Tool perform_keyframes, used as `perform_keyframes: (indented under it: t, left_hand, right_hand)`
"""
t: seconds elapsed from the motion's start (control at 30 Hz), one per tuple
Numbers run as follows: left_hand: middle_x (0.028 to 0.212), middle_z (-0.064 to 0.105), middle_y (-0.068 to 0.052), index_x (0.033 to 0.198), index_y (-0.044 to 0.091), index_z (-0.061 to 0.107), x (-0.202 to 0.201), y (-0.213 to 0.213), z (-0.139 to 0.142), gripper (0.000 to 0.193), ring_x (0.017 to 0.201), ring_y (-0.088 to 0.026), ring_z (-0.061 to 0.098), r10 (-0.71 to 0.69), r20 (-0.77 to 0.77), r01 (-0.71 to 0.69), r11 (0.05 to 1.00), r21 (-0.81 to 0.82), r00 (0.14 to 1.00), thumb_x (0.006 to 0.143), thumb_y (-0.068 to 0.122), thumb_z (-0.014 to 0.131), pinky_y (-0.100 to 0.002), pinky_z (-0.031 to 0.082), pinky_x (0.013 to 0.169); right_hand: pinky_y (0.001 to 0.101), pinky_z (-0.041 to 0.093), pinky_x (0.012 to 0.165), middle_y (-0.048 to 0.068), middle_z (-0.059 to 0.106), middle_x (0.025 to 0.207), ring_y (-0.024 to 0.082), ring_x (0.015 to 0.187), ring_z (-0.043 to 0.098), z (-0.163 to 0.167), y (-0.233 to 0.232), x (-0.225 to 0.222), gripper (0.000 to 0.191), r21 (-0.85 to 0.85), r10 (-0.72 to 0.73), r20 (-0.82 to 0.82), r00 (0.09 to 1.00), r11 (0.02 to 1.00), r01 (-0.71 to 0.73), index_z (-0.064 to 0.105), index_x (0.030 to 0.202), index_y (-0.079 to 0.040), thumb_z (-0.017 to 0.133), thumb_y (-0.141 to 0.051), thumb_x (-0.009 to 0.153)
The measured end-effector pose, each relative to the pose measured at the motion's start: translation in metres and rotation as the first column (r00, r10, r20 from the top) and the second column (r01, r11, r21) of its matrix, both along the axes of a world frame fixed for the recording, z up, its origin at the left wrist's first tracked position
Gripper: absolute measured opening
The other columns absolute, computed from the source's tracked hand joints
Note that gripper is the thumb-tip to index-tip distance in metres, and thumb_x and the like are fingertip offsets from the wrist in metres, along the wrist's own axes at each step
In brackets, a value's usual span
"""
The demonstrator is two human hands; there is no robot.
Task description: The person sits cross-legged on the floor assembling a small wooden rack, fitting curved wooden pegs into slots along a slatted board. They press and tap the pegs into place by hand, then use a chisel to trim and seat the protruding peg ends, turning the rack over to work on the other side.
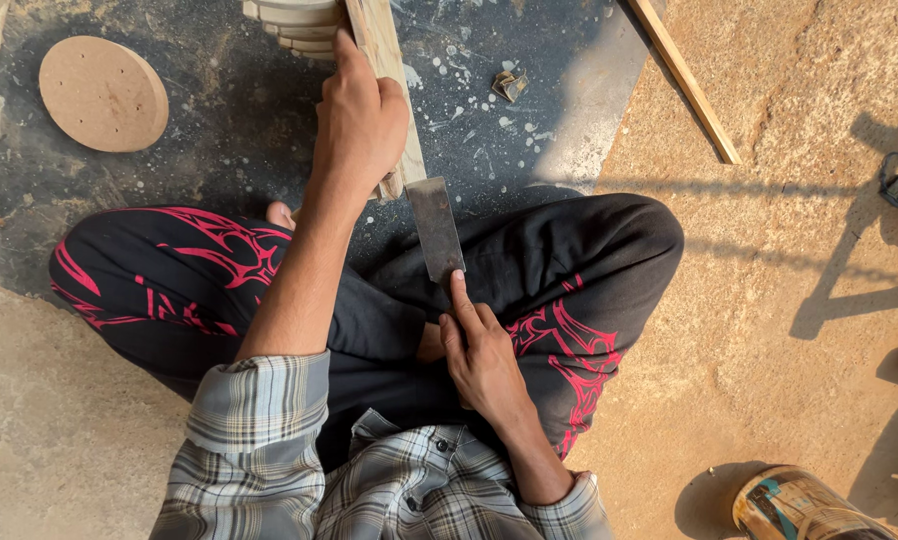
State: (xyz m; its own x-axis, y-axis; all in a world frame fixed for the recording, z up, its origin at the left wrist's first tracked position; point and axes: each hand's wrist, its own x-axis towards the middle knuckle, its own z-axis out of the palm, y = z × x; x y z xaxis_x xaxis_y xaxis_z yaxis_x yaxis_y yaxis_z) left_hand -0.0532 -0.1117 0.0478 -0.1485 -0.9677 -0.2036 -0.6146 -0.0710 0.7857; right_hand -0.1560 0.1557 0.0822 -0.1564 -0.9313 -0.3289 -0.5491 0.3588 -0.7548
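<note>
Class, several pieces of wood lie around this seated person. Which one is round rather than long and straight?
The flat wooden disc on the dark floor at upper left. The plank gripped by the left hand and the thin strip at upper right are long and straight-edged.

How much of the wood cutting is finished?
Already shaped: a round wooden disc lies on the ground. In hand: the left hand steadies a wooden strip, while the right hand sets a flat chisel blade at its near end. The strip looks mostly uncut.
</note>
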Motion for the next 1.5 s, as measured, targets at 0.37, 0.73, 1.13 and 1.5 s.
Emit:
perform_keyframes:
  t: [0.37,0.73,1.13,1.5]
  left_hand:
    - [0.123,0.060,-0.043,0.149,-0.015,0.020,0.006,-0.001,-0.014,0.063,0.107,-0.051,0.068,-0.012,0.067,0.018,0.996,-0.090,0.998,0.102,0.010,0.051,-0.051,0.058,0.091]
    - [0.117,0.068,-0.037,0.147,-0.011,0.027,0.005,0.004,-0.010,0.055,0.102,-0.048,0.072,-0.022,-0.031,0.021,0.999,-0.025,0.999,0.100,0.009,0.046,-0.049,0.062,0.087]
    - [0.121,0.062,-0.041,0.149,-0.013,0.020,0.008,-0.003,-0.015,0.062,0.106,-0.050,0.069,-0.012,0.038,0.015,0.998,-0.062,0.999,0.101,0.011,0.050,-0.051,0.059,0.089]
    - [0.120,0.065,-0.037,0.149,-0.009,0.025,0.007,0.004,-0.010,0.057,0.106,-0.049,0.070,-0.016,-0.021,0.017,0.999,0.049,1.000,0.100,0.011,0.045,-0.051,0.061,0.090]
  right_hand:
    - [0.0409,0.053,0.069,0.015,0.061,0.088,0.029,0.074,0.064,-0.001,-0.002,0.002,0.059,-0.001,0.001,0.029,1.000,1.000,-0.001,0.043,0.156,-0.011,0.063,-0.015,0.100]
    - [0.0432,0.053,0.071,0.017,0.062,0.092,0.033,0.077,0.065,-0.004,-0.010,0.007,0.062,0.055,-0.014,-0.006,1.000,0.998,0.015,0.039,0.158,-0.012,0.063,-0.016,0.101]
    - [0.0431,0.054,0.071,0.017,0.062,0.091,0.032,0.075,0.067,-0.003,-0.009,0.008,0.060,0.020,-0.016,0.023,1.000,1.000,0.016,0.041,0.157,-0.011,0.061,-0.016,0.101]
    - [0.0462,0.052,0.068,0.018,0.062,0.093,0.036,0.075,0.065,-0.009,-0.015,0.009,0.059,-0.004,-0.011,-0.036,0.999,1.000,0.011,0.041,0.157,-0.010,0.063,-0.016,0.102]
